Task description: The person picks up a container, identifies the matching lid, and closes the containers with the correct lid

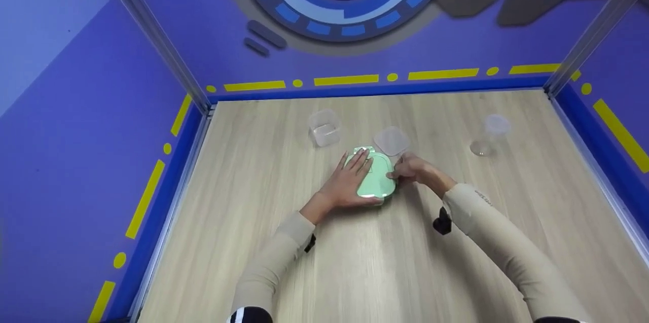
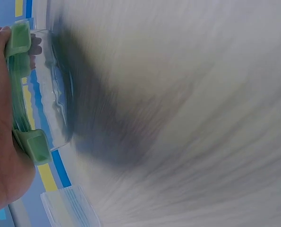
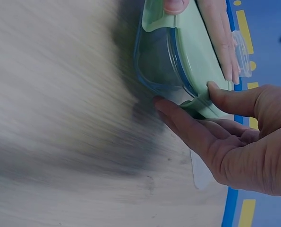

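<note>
A clear glass food container (image 1: 379,173) with a light green clip-on lid (image 3: 197,56) stands on the wooden table. Across the top of the lid lies my left hand (image 1: 348,183), fingers straight and spread, thumb along the near edge. My right hand (image 1: 411,169) is at the container's right side. In the right wrist view its thumb rests on the lid's rim while its fingers sit beneath a side clip (image 3: 194,109), pinching there. Two more green clips (image 2: 35,145) stick outward in the left wrist view. Part of the lid is hidden under my left hand.
Behind the container are a clear square box (image 1: 324,133) and a flat translucent lid (image 1: 391,140), the lid close by my right hand. A clear jar (image 1: 496,126) with a translucent top stands farther right. Blue panels (image 1: 345,72) enclose the table's back and sides.
</note>
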Demonstrator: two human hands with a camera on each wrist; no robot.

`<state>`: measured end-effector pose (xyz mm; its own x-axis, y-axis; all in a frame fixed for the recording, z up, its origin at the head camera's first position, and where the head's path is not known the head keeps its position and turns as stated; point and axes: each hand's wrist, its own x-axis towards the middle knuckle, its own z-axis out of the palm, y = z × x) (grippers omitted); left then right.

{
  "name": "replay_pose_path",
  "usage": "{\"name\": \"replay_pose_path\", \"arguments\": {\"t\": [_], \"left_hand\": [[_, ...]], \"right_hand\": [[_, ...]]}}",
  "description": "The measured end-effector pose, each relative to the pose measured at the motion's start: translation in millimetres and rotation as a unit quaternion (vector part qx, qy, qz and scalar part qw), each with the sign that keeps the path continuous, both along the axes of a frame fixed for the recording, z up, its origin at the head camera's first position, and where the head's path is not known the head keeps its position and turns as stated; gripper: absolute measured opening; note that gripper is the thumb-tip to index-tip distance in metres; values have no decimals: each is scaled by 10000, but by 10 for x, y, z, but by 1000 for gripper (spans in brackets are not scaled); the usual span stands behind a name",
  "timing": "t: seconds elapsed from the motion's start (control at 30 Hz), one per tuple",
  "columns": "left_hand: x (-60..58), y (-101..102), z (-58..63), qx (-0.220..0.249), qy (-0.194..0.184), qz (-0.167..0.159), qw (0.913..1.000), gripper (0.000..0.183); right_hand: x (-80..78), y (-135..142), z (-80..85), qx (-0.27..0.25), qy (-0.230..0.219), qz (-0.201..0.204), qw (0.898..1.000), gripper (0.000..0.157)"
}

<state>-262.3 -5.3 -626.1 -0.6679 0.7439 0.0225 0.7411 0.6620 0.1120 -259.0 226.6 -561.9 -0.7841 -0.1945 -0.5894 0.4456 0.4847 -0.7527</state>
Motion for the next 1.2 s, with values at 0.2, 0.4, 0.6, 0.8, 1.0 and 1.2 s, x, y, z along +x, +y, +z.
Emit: {"name": "replay_pose_path", "arguments": {"t": [0.2,0.4,0.6,0.8,1.0,1.2], "left_hand": [[-14,12,30,-96,-121,116,9998,114],[-45,43,46,-32,68,117,9999,114],[-40,14,51,-170,74,155,9997,115],[-25,3,25,-116,145,106,9998,115],[-7,-9,-4,-54,41,95,9999,114],[-27,-74,-6,-160,-28,14,9999,113]], "right_hand": [[-13,2,30,-122,1,25,9999,33],[-68,-21,56,1,-67,53,10000,13],[-96,-40,29,-28,-130,340,9993,8],[-110,33,-50,-175,-310,381,9986,13],[-115,94,-133,-752,-723,358,9939,13],[-30,59,-160,-1348,-872,145,9869,68]]}}
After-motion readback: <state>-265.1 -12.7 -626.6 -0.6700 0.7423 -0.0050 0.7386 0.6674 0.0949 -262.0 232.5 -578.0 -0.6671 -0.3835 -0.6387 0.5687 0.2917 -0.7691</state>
